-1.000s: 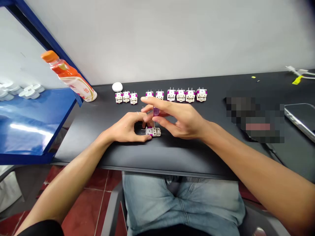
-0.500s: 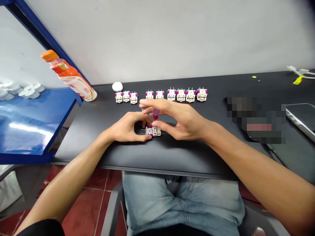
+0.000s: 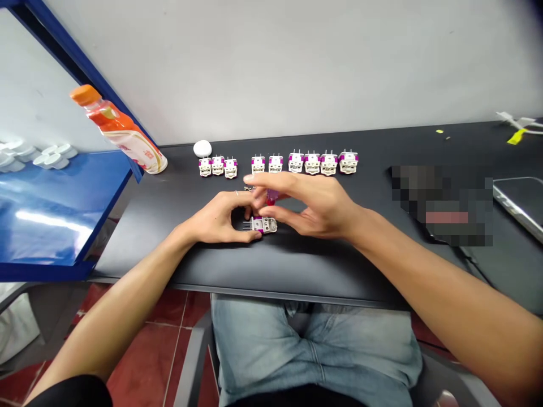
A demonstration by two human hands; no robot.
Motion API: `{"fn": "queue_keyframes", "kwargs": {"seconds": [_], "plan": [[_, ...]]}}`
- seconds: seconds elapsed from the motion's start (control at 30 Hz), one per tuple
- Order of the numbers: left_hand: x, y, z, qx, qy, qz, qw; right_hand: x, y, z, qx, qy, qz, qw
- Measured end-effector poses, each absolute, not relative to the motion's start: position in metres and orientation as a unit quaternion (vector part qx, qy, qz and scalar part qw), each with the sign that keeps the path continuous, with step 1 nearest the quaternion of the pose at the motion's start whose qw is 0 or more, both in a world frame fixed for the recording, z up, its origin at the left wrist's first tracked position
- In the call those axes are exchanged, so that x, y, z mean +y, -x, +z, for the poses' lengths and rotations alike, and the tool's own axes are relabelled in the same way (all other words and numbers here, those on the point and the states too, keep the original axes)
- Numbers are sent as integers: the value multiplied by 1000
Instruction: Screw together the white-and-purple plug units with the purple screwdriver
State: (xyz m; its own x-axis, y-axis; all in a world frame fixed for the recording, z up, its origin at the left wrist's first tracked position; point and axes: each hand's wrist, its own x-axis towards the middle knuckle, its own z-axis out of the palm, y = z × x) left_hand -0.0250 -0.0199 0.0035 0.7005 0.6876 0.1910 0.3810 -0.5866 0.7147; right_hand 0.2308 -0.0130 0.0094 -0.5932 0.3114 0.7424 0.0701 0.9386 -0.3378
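Observation:
My left hand (image 3: 216,219) lies on the dark table and grips a white and purple plug body (image 3: 265,225) between thumb and fingers, its metal pins pointing left toward the palm. Above the plug, my right hand (image 3: 311,204) has its fingers closed round a small screwdriver (image 3: 271,196) with a see-through purple and red handle. The screwdriver's tip is hidden behind my right thumb and fingers. Just beyond my left fingers is a little group of small screws (image 3: 248,189), partly covered by my right hand.
Several similar plug bodies (image 3: 312,163) stand in a row at the back, pins up. A round white piece (image 3: 202,148) is at the row's left end. An orange-capped bottle (image 3: 123,133) stands at the left, beside a blue-framed panel. A laptop-like device (image 3: 521,203) is at the right.
My right fingers have shifted round the screwdriver handle, which now leans slightly and sits a little farther right. More of the small screws shows. My left hand and the plug body stay put.

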Motion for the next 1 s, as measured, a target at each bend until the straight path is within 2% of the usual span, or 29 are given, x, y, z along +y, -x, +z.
{"fn": "queue_keyframes", "kwargs": {"seconds": [0.1, 0.23, 0.4, 0.57, 0.8, 0.9, 1.0], "plan": [[-19, 25, 3, 311, -861, 235, 328, -14, -231, 10, -889, 125, 171, 407], [-19, 26, 2, 304, -865, 237, 322, -14, -230, 10, -873, 126, 97, 461], [-19, 26, 0, 306, -868, 243, 307, -15, -228, 12, -889, 115, 146, 418], [-20, 25, 1, 308, -872, 234, 301, -17, -225, 11, -864, 131, 54, 483], [-21, 23, 1, 299, -870, 248, 303, -15, -235, 20, -914, 133, 199, 327], [-21, 23, 1, 310, -870, 237, 301, -17, -236, 19, -909, 158, 192, 334], [-21, 24, 1, 321, -857, 239, 323, -15, -236, 13, -865, 159, 259, 399]]}}
